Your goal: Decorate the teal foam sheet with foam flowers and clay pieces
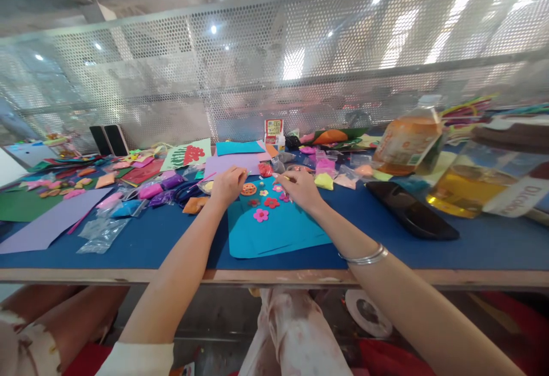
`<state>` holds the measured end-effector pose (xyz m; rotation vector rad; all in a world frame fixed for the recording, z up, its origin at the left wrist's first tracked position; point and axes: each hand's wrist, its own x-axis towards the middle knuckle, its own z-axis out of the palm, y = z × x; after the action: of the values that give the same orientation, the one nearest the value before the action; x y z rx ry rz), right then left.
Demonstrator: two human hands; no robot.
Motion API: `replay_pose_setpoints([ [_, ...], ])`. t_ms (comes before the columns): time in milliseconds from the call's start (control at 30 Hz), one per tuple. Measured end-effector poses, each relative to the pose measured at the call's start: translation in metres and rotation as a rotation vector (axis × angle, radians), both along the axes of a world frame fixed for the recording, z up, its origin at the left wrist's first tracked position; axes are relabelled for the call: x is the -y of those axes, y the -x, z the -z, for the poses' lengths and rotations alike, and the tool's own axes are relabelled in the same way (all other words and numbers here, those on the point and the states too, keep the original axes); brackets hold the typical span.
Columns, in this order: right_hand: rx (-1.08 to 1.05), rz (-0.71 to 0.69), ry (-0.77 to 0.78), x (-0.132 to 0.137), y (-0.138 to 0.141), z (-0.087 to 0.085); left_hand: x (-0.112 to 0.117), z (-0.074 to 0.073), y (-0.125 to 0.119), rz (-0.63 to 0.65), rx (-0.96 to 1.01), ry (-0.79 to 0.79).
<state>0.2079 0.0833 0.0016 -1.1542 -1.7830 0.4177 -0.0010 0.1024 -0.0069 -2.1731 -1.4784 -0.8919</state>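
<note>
A blue sheet (274, 239) lies at the table's front edge with small clay flowers on it. Among them are a pink flower (261, 215), a red flower (271, 203) and an orange dotted disc (249, 189). My left hand (231, 186) is closed at the sheet's upper left, beside the disc; its fingertips are curled, and what they hold, if anything, is hidden. At the upper right of the sheet, my right hand (299, 189) pinches a thin, stick-like tool (283, 178) close to the smaller flowers. A lump of red clay (266, 169) in a clear wrapper sits just beyond the hands.
Bags of coloured clay (160, 191) crowd the left. A black phone (412, 209), an orange drink bottle (407, 136) and a large jar of yellow liquid (467, 184) stand at right. Behind rises a perforated metal screen (257, 73). Another person's legs (64, 319) show at lower left.
</note>
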Motion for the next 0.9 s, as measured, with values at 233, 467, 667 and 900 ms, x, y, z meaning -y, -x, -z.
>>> replay_pose_setpoints([
  [233, -0.090, 0.039, -0.012, -0.0017, -0.0001, 0.0005, -0.0004, -0.0008, 0.0018, -0.042, 0.004, 0.014],
  [467, 0.013, 0.029, -0.021, 0.0001, 0.0008, -0.0002, -0.0003, -0.0015, -0.0004, 0.018, -0.042, 0.036],
  [667, 0.034, 0.023, -0.043, 0.0019, 0.0017, -0.0021, -0.0005, -0.0019, 0.0009, 0.040, -0.005, 0.009],
  [900, 0.051, 0.027, -0.047, 0.0012, 0.0002, -0.0007, 0.0012, -0.0039, -0.0007, 0.033, -0.035, 0.052],
])
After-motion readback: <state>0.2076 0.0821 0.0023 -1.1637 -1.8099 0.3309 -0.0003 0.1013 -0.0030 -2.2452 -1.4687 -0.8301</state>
